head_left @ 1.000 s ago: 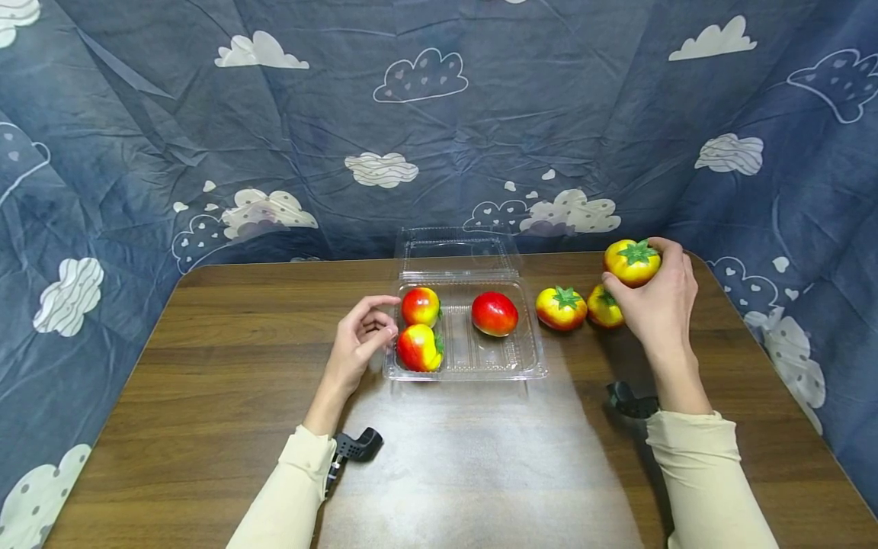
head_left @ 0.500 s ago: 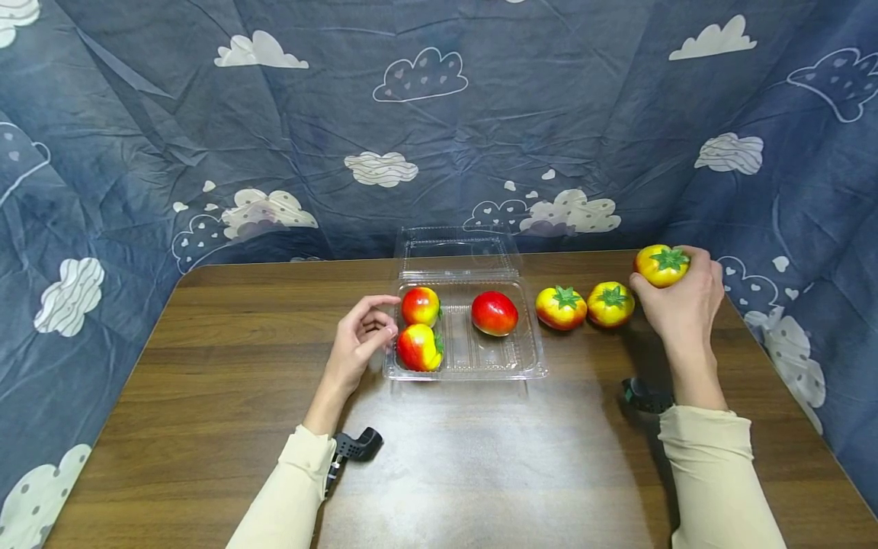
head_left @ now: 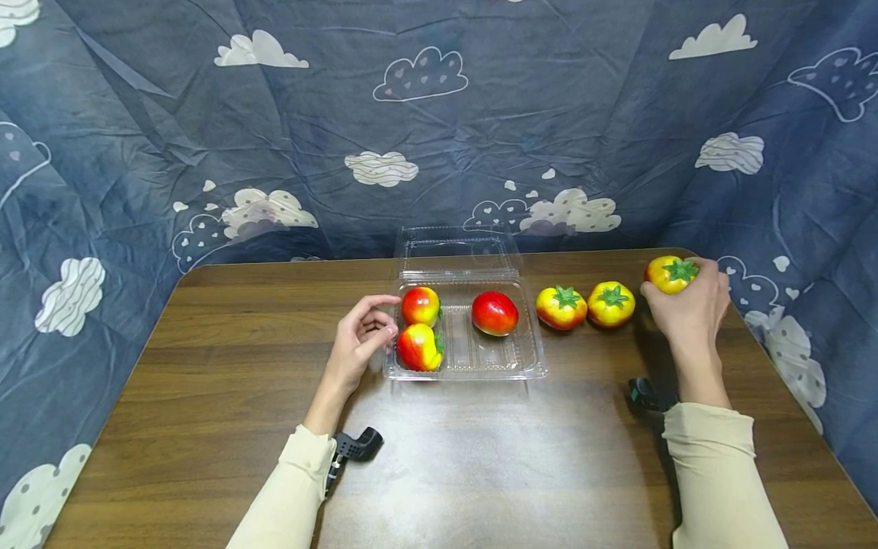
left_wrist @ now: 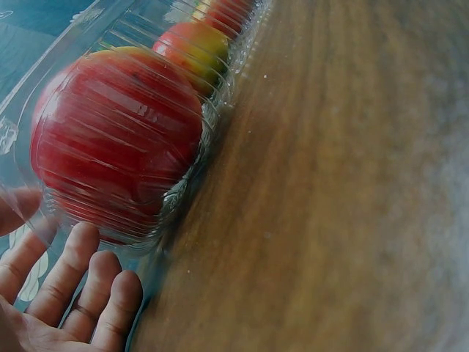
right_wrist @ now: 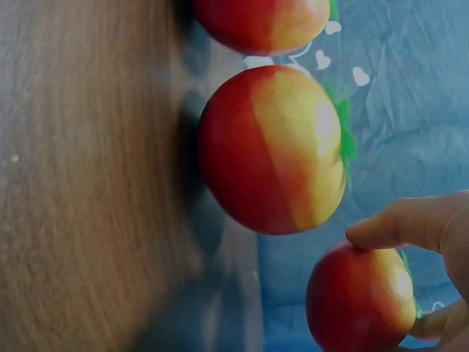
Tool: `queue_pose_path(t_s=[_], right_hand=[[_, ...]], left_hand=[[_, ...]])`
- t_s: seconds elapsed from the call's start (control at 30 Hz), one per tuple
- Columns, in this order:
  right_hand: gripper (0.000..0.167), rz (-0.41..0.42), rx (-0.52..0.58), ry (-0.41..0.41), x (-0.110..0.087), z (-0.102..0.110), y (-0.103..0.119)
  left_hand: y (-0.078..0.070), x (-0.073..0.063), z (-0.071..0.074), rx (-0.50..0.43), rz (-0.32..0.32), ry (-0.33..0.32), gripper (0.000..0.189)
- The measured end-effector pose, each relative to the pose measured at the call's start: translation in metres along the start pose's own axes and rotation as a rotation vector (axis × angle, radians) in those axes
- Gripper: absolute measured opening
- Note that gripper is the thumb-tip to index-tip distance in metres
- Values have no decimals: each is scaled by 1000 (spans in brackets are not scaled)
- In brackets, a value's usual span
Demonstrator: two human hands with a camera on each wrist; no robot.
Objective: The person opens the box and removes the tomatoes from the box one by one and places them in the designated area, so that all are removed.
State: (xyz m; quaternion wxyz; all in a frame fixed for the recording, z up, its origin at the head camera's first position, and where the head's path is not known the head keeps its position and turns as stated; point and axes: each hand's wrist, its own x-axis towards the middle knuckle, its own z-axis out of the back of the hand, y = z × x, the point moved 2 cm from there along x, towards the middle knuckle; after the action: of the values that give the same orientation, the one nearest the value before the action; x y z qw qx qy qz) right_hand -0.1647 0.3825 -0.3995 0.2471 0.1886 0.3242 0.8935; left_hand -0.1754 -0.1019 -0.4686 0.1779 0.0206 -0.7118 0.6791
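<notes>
My right hand (head_left: 693,309) grips a red-and-yellow tomato (head_left: 670,274) with a green star-shaped top, at the table's back right. Thumb and fingers sit on opposite sides of it, as the right wrist view also shows. Left of it, two similar tomatoes (head_left: 612,304) stand side by side on the table, tops up. A clear plastic clamshell box (head_left: 473,370) lies with its lid (head_left: 458,252) raised at the back. Inside are two tomatoes (head_left: 420,348) along the left and a red one (head_left: 495,313) at the right. My left hand (head_left: 357,343), fingers loosely bent, is right at the box's left wall.
The wooden table (head_left: 219,396) ends at the back against a blue cloth (head_left: 439,137) printed with clouds. A black wrist camera (head_left: 360,444) is strapped on the left forearm, another (head_left: 648,395) on the right.
My right hand has carried its tomato to the right and then slightly down, uncovering the tomato it partly hid. The left hand, the box and the other tomatoes stay put.
</notes>
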Motion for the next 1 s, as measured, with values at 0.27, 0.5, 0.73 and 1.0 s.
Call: queue_pose_path(t_s=[0.27, 0.5, 0.73, 1.0], right_hand=[[83, -51, -49, 84, 4, -5, -12], [84, -73, -89, 127, 7, -8, -22], [86, -121, -131, 192, 9, -10, -25], [88, -121, -129, 182, 8, -9, -24]], left_hand=[[0, 0, 0, -3, -1, 1, 41], [0, 0, 0, -6, 1, -1, 41], [0, 0, 0, -9, -4, -1, 42], [-1, 0, 0, 3, -1, 0, 41]])
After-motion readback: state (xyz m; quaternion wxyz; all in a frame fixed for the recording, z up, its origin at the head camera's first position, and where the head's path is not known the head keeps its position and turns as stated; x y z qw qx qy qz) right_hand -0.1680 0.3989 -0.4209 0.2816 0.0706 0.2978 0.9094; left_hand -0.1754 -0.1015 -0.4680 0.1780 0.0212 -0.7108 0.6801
